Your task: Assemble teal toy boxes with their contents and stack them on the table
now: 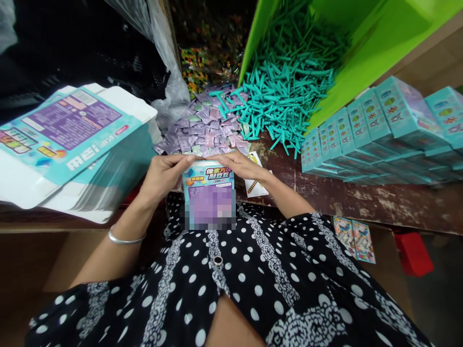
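Note:
I hold a small teal and purple printed box upright against my body. My left hand grips its top left corner with curled fingers. My right hand lies over its top right edge, fingers pressed down on the top flap. A silver bangle circles my left wrist. Just beyond the box lies a pile of small purple sachets and a heap of teal plastic sticks.
A stack of flat unfolded box blanks sits at the left. Rows of finished teal boxes stand at the right on the worn brown table. A green bin holds the sticks. Printed cards and a red object lie lower right.

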`<action>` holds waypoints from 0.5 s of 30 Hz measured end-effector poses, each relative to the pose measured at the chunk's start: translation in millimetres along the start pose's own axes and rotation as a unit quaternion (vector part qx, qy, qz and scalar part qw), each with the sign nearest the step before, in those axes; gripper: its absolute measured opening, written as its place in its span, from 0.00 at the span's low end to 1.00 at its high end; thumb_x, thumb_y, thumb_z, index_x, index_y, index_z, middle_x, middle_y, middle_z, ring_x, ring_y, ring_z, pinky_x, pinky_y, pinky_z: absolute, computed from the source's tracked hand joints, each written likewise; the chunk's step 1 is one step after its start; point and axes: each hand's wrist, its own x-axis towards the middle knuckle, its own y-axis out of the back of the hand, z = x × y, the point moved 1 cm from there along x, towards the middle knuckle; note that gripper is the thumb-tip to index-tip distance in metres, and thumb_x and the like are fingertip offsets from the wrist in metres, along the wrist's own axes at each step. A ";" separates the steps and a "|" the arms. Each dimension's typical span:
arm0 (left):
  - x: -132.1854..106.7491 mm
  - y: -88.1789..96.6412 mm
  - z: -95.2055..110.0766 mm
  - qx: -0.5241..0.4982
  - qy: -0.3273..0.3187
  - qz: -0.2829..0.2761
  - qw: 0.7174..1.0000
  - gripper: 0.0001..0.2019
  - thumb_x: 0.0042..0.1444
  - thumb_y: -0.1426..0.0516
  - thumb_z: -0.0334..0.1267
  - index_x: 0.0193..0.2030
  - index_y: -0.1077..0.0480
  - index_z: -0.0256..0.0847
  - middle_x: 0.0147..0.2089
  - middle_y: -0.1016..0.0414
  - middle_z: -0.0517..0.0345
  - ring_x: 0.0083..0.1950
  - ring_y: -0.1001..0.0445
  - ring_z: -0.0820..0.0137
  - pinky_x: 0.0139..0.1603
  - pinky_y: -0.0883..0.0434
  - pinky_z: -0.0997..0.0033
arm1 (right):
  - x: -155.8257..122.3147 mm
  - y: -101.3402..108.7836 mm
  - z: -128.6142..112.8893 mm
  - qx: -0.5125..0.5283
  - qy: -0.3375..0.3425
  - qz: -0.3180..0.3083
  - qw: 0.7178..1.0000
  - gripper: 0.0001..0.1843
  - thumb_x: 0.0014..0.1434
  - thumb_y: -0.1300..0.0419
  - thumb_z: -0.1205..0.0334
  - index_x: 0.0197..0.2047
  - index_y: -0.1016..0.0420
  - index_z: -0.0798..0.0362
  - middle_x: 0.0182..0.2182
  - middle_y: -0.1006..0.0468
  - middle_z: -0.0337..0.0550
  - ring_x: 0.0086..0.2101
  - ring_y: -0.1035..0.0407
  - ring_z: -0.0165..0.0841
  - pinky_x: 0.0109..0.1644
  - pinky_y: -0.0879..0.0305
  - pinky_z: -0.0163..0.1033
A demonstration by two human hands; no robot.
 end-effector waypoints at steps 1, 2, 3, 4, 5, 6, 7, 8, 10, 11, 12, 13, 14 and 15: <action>-2.9 2.3 0.1 0.000 -0.008 -0.032 0.999 0.19 0.54 0.24 0.61 0.41 0.09 0.49 0.42 0.10 0.50 0.40 0.14 0.57 0.32 0.17 0.64 | -5.5 -0.7 -0.1 -0.014 0.014 -0.007 1.000 0.37 0.76 0.44 0.26 0.65 0.11 0.44 0.63 0.11 0.47 0.63 0.19 0.42 0.71 0.26 0.49; -6.5 4.8 -0.7 0.003 -0.015 -0.058 0.998 0.19 0.52 0.23 0.59 0.44 0.09 0.50 0.48 0.09 0.48 0.49 0.12 0.52 0.40 0.14 0.60 | -11.4 -2.0 0.0 -0.030 0.033 -0.012 0.999 0.36 0.77 0.44 0.27 0.68 0.12 0.42 0.66 0.13 0.47 0.66 0.21 0.43 0.74 0.28 0.51; -10.5 7.3 -2.4 0.010 -0.023 -0.078 0.997 0.21 0.49 0.21 0.58 0.46 0.08 0.52 0.54 0.09 0.47 0.57 0.12 0.48 0.49 0.12 0.55 | -17.3 -3.4 0.4 -0.050 0.052 -0.017 0.997 0.34 0.78 0.44 0.29 0.70 0.14 0.40 0.69 0.15 0.46 0.68 0.23 0.44 0.76 0.31 0.53; -14.4 9.6 -4.6 0.017 -0.030 -0.090 0.995 0.22 0.48 0.21 0.56 0.48 0.08 0.53 0.58 0.10 0.46 0.63 0.14 0.45 0.57 0.12 0.51 | -22.5 -4.6 0.9 -0.070 0.069 -0.022 0.995 0.33 0.80 0.45 0.31 0.72 0.16 0.39 0.71 0.17 0.46 0.69 0.24 0.44 0.77 0.32 0.55; -17.8 11.3 -6.8 0.023 -0.035 -0.095 0.995 0.23 0.47 0.20 0.56 0.49 0.08 0.53 0.61 0.11 0.45 0.68 0.17 0.44 0.63 0.14 0.47 | -26.4 -5.1 1.1 -0.090 0.080 -0.027 0.992 0.31 0.81 0.46 0.34 0.74 0.18 0.38 0.72 0.18 0.46 0.69 0.25 0.44 0.77 0.32 0.56; -20.2 12.0 -8.5 0.027 -0.038 -0.096 0.994 0.22 0.48 0.21 0.55 0.49 0.08 0.53 0.63 0.12 0.45 0.70 0.18 0.43 0.68 0.16 0.44 | -28.8 -4.6 0.4 -0.110 0.087 -0.030 0.990 0.30 0.82 0.47 0.36 0.76 0.20 0.38 0.72 0.18 0.47 0.68 0.24 0.45 0.75 0.31 0.57; -21.3 11.4 -8.9 0.027 -0.042 -0.093 0.994 0.21 0.49 0.22 0.55 0.49 0.09 0.53 0.62 0.11 0.44 0.70 0.18 0.44 0.70 0.18 0.41 | -29.5 -2.9 -1.8 -0.133 0.090 -0.030 0.987 0.30 0.83 0.48 0.38 0.76 0.20 0.38 0.70 0.17 0.48 0.65 0.23 0.45 0.73 0.30 0.57; -21.0 9.3 -7.3 0.025 -0.049 -0.090 0.994 0.19 0.51 0.23 0.55 0.47 0.09 0.52 0.60 0.11 0.44 0.67 0.17 0.44 0.71 0.18 0.38 | -28.6 -0.1 -6.2 -0.161 0.091 -0.026 0.982 0.29 0.83 0.47 0.39 0.75 0.19 0.39 0.68 0.15 0.48 0.62 0.23 0.45 0.71 0.30 0.56; -17.4 -0.1 2.9 0.022 -0.073 -0.093 0.993 0.14 0.53 0.25 0.53 0.44 0.08 0.53 0.55 0.09 0.46 0.61 0.14 0.46 0.70 0.19 0.34 | -25.1 7.6 -23.8 -0.230 0.102 -0.009 0.968 0.26 0.81 0.41 0.39 0.69 0.13 0.41 0.61 0.12 0.49 0.58 0.23 0.45 0.68 0.30 0.55; -15.0 -6.5 11.2 0.026 -0.090 -0.099 0.991 0.12 0.54 0.25 0.52 0.44 0.08 0.54 0.53 0.09 0.47 0.59 0.13 0.46 0.70 0.18 0.33 | -23.9 11.7 -37.0 -0.266 0.112 -0.001 0.958 0.24 0.78 0.37 0.39 0.65 0.11 0.42 0.57 0.11 0.48 0.56 0.23 0.46 0.67 0.30 0.53; -12.7 -12.9 20.5 0.033 -0.105 -0.109 0.988 0.12 0.55 0.26 0.51 0.45 0.08 0.56 0.53 0.09 0.49 0.58 0.13 0.46 0.70 0.18 0.33 | -23.9 15.6 -52.3 -0.298 0.120 0.005 0.947 0.23 0.76 0.34 0.38 0.61 0.10 0.43 0.54 0.10 0.47 0.55 0.23 0.45 0.65 0.30 0.51; -10.3 -17.8 29.6 0.046 -0.122 -0.119 0.984 0.14 0.55 0.25 0.51 0.48 0.08 0.59 0.55 0.09 0.52 0.58 0.12 0.46 0.69 0.17 0.33 | -25.4 19.5 -68.8 -0.324 0.126 0.007 0.937 0.22 0.74 0.32 0.39 0.60 0.11 0.44 0.53 0.10 0.46 0.53 0.23 0.44 0.63 0.30 0.49; -7.1 -19.6 37.2 0.048 -0.139 -0.108 0.983 0.20 0.53 0.24 0.51 0.54 0.10 0.63 0.57 0.09 0.56 0.59 0.12 0.44 0.67 0.15 0.33 | -28.6 23.7 -85.4 -0.342 0.126 0.011 0.931 0.22 0.74 0.31 0.40 0.61 0.12 0.44 0.52 0.10 0.44 0.51 0.22 0.42 0.60 0.30 0.45; -2.1 -17.9 42.3 0.037 -0.143 -0.100 0.984 0.27 0.51 0.24 0.52 0.61 0.13 0.70 0.61 0.10 0.62 0.62 0.12 0.43 0.66 0.13 0.34 | -34.0 28.2 -101.2 -0.364 0.121 0.007 0.924 0.22 0.75 0.32 0.43 0.65 0.15 0.43 0.53 0.11 0.43 0.49 0.22 0.40 0.57 0.30 0.42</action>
